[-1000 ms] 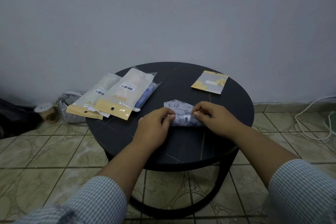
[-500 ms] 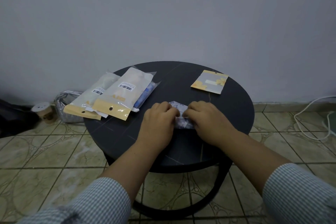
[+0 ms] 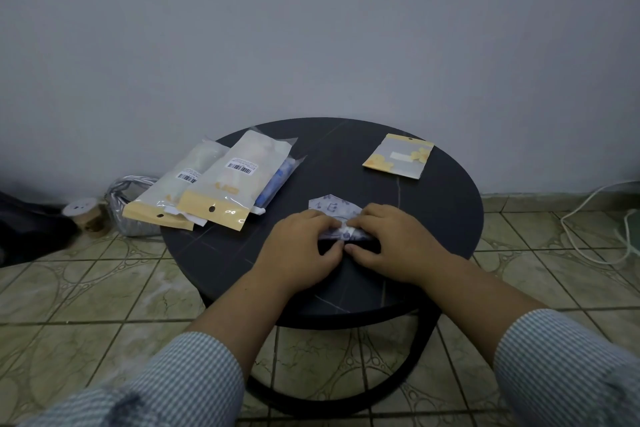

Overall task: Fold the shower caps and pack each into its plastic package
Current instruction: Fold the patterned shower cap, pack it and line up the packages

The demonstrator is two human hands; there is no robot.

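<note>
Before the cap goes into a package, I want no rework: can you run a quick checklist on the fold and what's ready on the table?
1. Shower cap folded compact: cannot tell, both hands cover its near half.
2. Left hand and right hand pinning the fold: ok, fingers curled on it.
3. Flat yellow-flowered package within reach, far right: ok.
4. That package's mouth open: cannot tell.
5. Filled packages clear of the fold: ok, stacked at left.
6. Cap fully on the round table: ok.
</note>
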